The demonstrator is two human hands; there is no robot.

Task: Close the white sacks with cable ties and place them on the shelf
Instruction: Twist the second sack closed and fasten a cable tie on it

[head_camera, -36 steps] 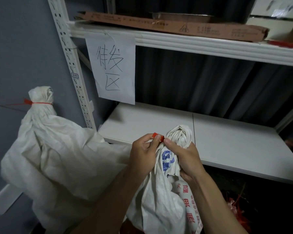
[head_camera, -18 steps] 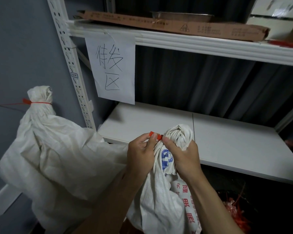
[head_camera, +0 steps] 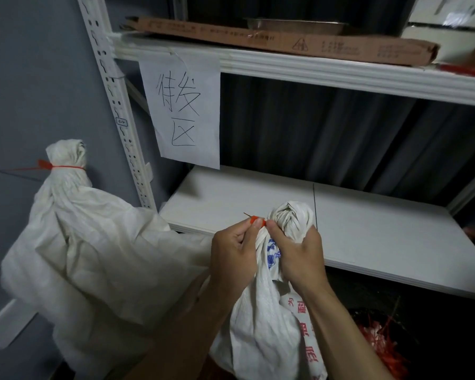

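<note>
**Tie pinched at the sack's neck, just off the lower shelf**

Faced the front edge of the lower shelf point(head_camera: 368, 237), with bare white board behind the hands and away to the right. Found that opening bounded above by the upper shelf point(head_camera: 313, 69) and on the left by the perforated upright point(head_camera: 121, 119) against the grey wall point(head_camera: 25, 78).

Held the printed sack point(head_camera: 258, 325) just in front of the shelf's front edge, twisted neck upright and about level with the board. Clenched the right hand point(head_camera: 299, 256) round that neck, thumb tip up against the red cable tie point(head_camera: 258, 222). Pinched the tie's head between thumb and forefinger of the left hand point(head_camera: 232, 255) (thin tail poking out up and to the left). Reached in with both forearms from the bottom edge, close together.

Saw a second white sack point(head_camera: 88, 256) against the wall on the left, neck cinched by its own red tie point(head_camera: 63, 167), bulging across to the left forearm. Noted a handwritten paper sign point(head_camera: 184, 111) hanging from the upper shelf's lip over the opening's left end, a flat cardboard carton point(head_camera: 285, 41) and metal tray point(head_camera: 294, 24) up top, and a heap of loose red ties point(head_camera: 379, 341) in the dark below the shelf, right of the right forearm.
</note>
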